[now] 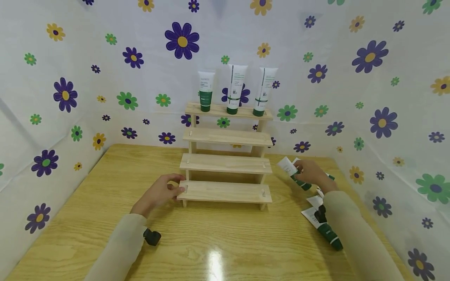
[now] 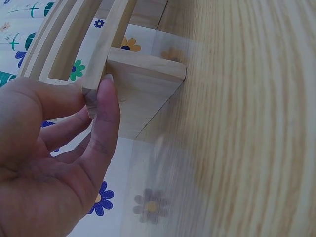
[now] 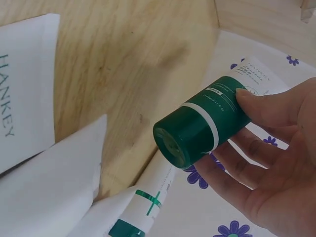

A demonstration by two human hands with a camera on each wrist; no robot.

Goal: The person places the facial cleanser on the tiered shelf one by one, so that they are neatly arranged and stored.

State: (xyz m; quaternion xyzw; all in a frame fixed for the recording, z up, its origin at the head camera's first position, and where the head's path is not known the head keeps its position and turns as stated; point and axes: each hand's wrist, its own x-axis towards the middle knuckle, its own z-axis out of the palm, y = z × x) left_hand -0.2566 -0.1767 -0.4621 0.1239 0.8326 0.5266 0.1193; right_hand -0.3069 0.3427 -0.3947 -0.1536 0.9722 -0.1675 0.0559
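Observation:
A four-step wooden display stand [image 1: 225,192] is on the table. At the left end of its lowest shelf, my left hand [image 1: 159,194] pinches the board between thumb and fingers, as the left wrist view shows closely. To the right of the stand, my right hand [image 1: 312,174] holds a white and green squeeze tube [image 3: 202,123], its green cap pointing towards me. Three similar tubes stand cap-down on the top shelf: a shorter one [image 1: 206,91] at left, a taller one [image 1: 237,88] in the middle and another [image 1: 265,90] at right.
More tubes lie at the table's right side, among them a green-capped tube [image 1: 328,233] beside my right forearm, which partly hides others. Flower-patterned cloth [image 1: 140,89] encloses the wooden table [image 1: 197,242] at the back and sides.

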